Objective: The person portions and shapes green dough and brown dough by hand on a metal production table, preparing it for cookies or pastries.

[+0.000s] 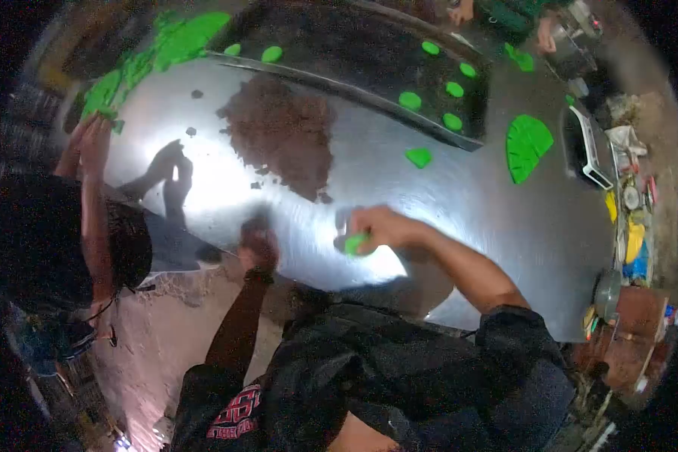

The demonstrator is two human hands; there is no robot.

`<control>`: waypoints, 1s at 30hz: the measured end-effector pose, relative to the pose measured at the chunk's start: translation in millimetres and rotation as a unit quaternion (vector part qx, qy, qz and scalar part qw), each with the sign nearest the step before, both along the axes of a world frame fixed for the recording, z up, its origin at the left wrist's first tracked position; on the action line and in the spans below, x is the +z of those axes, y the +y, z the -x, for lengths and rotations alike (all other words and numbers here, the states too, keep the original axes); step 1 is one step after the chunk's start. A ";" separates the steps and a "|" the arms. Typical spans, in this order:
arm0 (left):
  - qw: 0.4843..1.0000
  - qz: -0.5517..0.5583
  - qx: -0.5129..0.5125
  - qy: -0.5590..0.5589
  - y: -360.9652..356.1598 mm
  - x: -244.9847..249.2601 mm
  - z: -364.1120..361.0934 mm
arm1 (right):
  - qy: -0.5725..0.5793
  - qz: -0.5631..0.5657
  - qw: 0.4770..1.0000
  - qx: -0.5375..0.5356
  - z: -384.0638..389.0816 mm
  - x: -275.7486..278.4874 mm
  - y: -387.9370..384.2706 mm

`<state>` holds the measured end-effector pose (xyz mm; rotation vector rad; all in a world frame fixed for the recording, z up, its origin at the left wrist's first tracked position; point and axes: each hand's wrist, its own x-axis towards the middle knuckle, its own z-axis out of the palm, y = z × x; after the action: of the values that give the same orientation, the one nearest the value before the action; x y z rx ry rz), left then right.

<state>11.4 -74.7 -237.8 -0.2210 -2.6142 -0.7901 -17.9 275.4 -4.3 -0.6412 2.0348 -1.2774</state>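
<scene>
A worker in a black shirt grips a small bright-green piece (356, 243) in the closed right hand (382, 227) over a shiny metal table (474, 218). The left hand (258, 250) is blurred near the table's front edge, its grip impossible to tell. Between the right hand and a long dark tray (354, 47) dotted with flat green discs (410, 101) lies a loose green scrap (419, 157); to the right sits a wedge-shaped green slab (529, 148). At far left, a co-worker's hands (94, 137) meet a crumbly green mass (181, 41), beyond a brown patch (282, 135) on the metal.
</scene>
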 end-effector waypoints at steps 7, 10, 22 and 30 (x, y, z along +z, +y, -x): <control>0.998 -0.015 0.039 -0.051 0.8 47.4 -21.3 | 0.263 -0.108 0.904 -0.318 222.8 20.0 78.6; 0.990 -0.087 0.057 -0.100 -14.7 13.8 -35.6 | 0.277 -0.175 0.909 -0.259 271.8 -37.4 90.3; 0.534 -0.807 0.046 -0.249 29.1 98.8 -9.6 | 0.331 -0.329 0.865 -0.185 77.5 -50.3 127.7; 0.952 -0.284 0.037 -0.106 100.1 197.2 -20.3 | -0.023 0.097 0.913 -0.395 -32.3 12.3 -13.7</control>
<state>31.7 25.4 -40.6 0.1332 -2.4321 -1.5630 14.4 261.7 8.0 0.1875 2.2206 -1.9330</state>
